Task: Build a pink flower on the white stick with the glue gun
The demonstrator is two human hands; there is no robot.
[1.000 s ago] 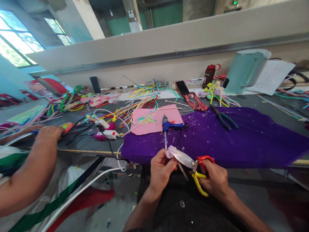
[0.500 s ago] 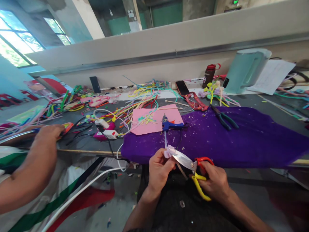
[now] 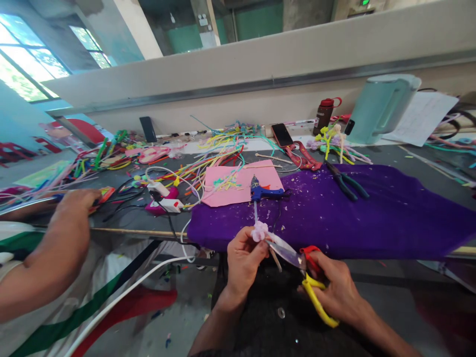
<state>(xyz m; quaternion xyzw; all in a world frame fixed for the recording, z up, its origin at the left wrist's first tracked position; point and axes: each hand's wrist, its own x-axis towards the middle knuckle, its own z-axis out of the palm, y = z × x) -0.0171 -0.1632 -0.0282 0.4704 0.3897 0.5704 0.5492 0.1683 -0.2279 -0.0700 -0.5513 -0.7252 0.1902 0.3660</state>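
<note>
Between the thumb and fingers of my left hand (image 3: 243,263) is a small pale pink fuzzy flower (image 3: 259,231), with a thin pale stem (image 3: 275,260) hanging below it. My right hand (image 3: 334,280) grips a pair of scissors (image 3: 288,253) with one red and one yellow handle. The blades point left, slightly parted, their tips by the underside of the flower and my left fingertips. Just beyond my hands, a blue glue gun (image 3: 266,192) lies with its glue stick pointing toward me.
A purple cloth (image 3: 334,218) covers the table's front and carries pliers (image 3: 347,181). Pink paper (image 3: 223,196) holds small clippings. Pipe cleaners (image 3: 219,153), a power strip (image 3: 165,204), a phone (image 3: 281,135) and a pitcher (image 3: 383,109) lie around. At left is another person's arm (image 3: 69,233).
The scissors have shifted a little right and down, their handles spread wider. The flower now faces up more fully, with the blades lower against it.
</note>
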